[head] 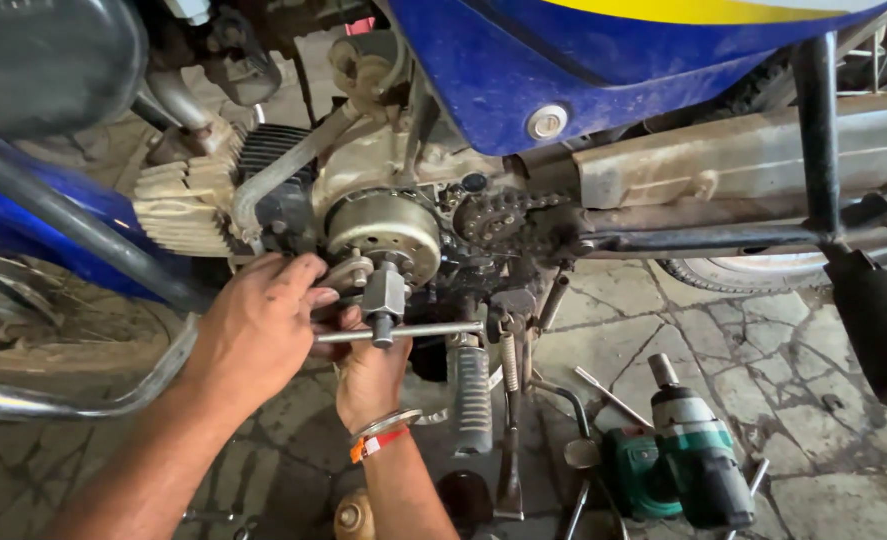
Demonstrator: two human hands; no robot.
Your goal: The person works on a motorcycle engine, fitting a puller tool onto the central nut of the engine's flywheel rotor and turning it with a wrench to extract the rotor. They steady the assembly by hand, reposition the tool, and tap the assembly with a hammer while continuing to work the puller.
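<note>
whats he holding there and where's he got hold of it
The left hand grips one end of the puller's metal cross bar; the right hand sits under the puller, its grip unclear.

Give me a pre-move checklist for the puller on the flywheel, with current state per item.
1. Puller seated on the flywheel: cannot tell, the thread engagement is hidden.
2. Cross bar through the puller: ok, it sticks out on both sides.
3. Left hand gripping at the puller and bar: ok.
4. Right hand under the bar: ok, though its grip is partly hidden.
5. Bar swing path: not ok, the footpeg and pedal sit close below.
6. Impact wrench within reach: ok, it lies on the stone floor to the right.
</note>
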